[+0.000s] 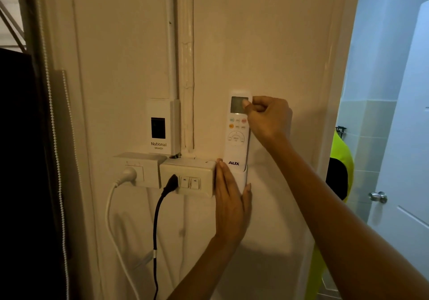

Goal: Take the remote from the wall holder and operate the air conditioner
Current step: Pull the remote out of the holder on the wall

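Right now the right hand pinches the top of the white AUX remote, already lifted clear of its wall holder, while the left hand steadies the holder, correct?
Not quite. In the head view the white AUX remote still sits in the white wall holder. The right hand pinches its top; the left hand steadies the holder.

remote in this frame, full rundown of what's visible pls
The remote is a slim white handset that looks plastic, upright against the wall. It has a grey display at the top, small coloured buttons below it, a round control pad and dark "AUX" lettering near the bottom. Its lower end sits in the white wall holder, so it is not yet out. The right hand pinches its top right edge, thumb over the display corner. The left hand lies flat over the holder below it.
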Motion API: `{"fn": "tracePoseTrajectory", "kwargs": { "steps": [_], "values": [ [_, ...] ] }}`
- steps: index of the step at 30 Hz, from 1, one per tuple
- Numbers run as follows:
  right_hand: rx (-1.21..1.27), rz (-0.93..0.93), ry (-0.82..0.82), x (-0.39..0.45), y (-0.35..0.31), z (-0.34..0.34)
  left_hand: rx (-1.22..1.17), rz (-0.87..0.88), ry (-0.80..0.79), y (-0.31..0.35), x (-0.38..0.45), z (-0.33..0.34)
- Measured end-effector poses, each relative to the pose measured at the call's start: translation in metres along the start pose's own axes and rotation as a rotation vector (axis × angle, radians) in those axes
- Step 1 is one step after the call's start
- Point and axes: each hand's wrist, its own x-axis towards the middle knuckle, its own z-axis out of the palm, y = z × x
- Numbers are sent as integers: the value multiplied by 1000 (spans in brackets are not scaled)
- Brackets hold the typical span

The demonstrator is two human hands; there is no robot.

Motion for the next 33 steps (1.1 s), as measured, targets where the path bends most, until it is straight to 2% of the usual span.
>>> {"fn": "tracePoseTrajectory", "kwargs": {
  "steps": [7, 15, 18, 24, 28, 33],
  "values": [
    [67, 70, 39, 12, -5, -24, -3, -19, -74, 4, 0, -10],
    [132, 184, -134, -2, 11, -39, -122, 15, -162, 10, 2, -35],
    [152, 205, -166, -8, 15, -43, -130, 11, -256, 8, 2, -49],
    [189, 281, -261, -22, 19, -44, -469, -226, -275, 30, 8, -84],
    [228, 309, -325, -35, 15, -43, -675, -338, -387, 49, 15, -100],
    [249, 353, -374, -45, 10, -44, -834, -528, -443, 56, 21, -110]
  ]
}}
